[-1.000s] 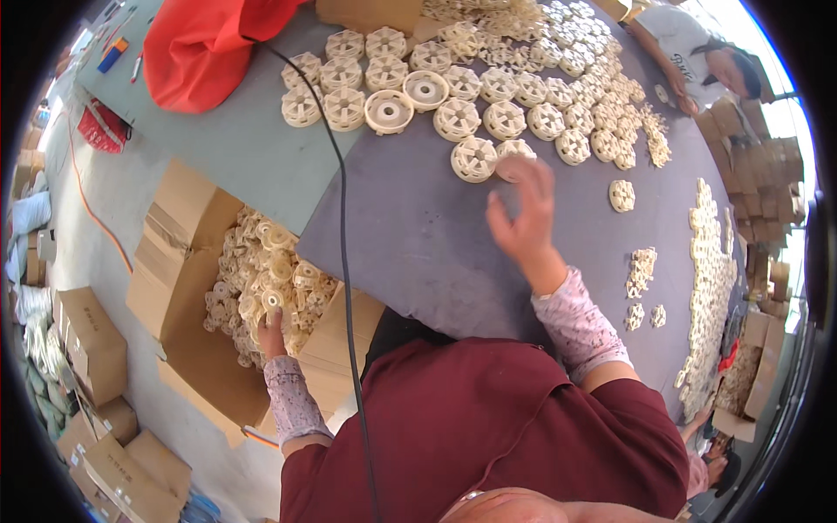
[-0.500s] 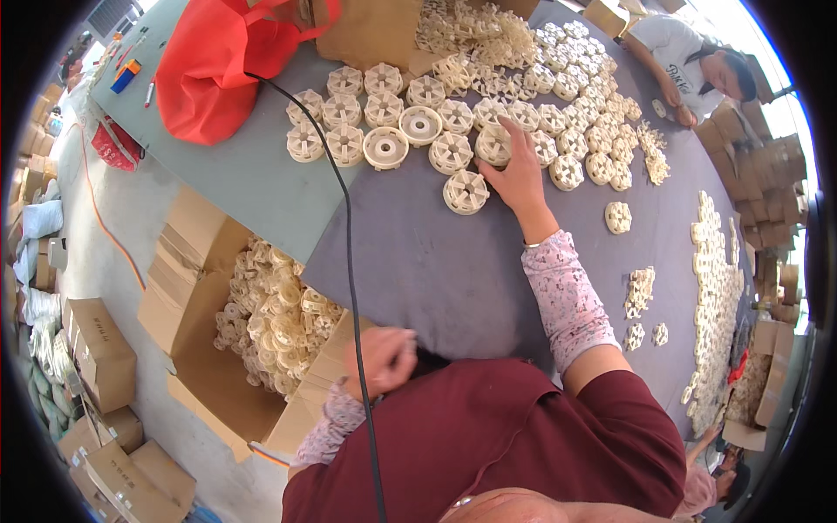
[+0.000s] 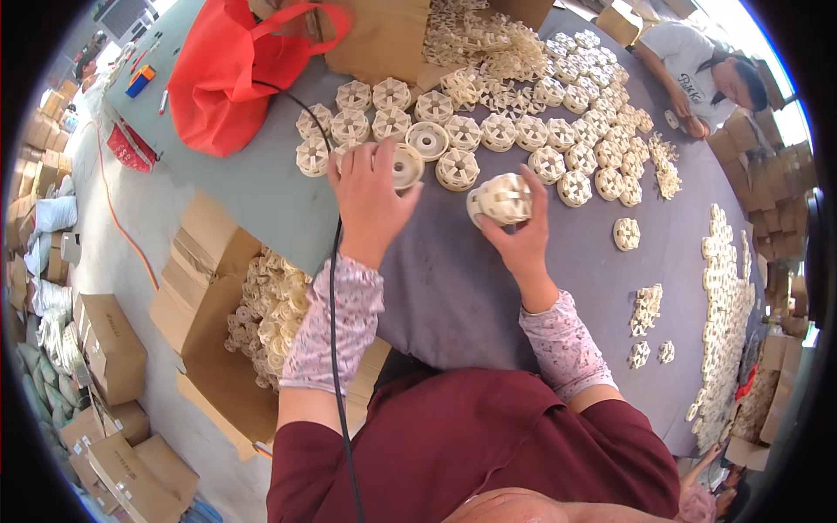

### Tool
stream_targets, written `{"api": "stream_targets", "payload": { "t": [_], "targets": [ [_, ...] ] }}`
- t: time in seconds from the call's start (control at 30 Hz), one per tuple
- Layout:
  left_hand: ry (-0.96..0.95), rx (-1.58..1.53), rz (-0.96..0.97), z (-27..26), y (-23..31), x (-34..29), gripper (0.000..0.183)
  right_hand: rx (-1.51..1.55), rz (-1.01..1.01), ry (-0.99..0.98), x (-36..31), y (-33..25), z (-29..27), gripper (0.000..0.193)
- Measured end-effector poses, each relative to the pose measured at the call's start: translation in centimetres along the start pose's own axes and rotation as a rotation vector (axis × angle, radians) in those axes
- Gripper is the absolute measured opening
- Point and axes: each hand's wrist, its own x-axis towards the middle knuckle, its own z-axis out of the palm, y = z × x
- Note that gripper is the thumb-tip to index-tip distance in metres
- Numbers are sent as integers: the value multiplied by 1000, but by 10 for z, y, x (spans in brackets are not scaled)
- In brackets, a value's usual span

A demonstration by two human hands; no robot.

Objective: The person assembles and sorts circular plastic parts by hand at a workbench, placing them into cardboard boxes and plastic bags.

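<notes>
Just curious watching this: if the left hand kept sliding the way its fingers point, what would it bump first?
Probably the cream wheels lined up just beyond the left hand, though depth is unclear.

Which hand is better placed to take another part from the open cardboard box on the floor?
Left, probably. The open cardboard box lies on the person's left; the left hand only rests on a round cream plastic disc, while the right hand grips a cream plastic wheel.
</notes>
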Motion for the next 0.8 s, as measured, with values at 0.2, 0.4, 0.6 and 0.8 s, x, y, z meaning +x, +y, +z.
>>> {"api": "stream_targets", "payload": {
  "t": [0.2,0.4,0.6,0.8],
  "targets": [
    [8,-226,103,38,53,17,74,493,132,92,-4,1,-12,98],
    [-122,-54,144,42,73,16,65,414,91,112,-22,-1,-14,99],
    [-25,-188,158,36,72,-23,49,404,105,168,-25,0,-24,95],
    [32,-145,232,31,72,-53,43,369,52,244,-21,9,-25,91]
  ]
}}
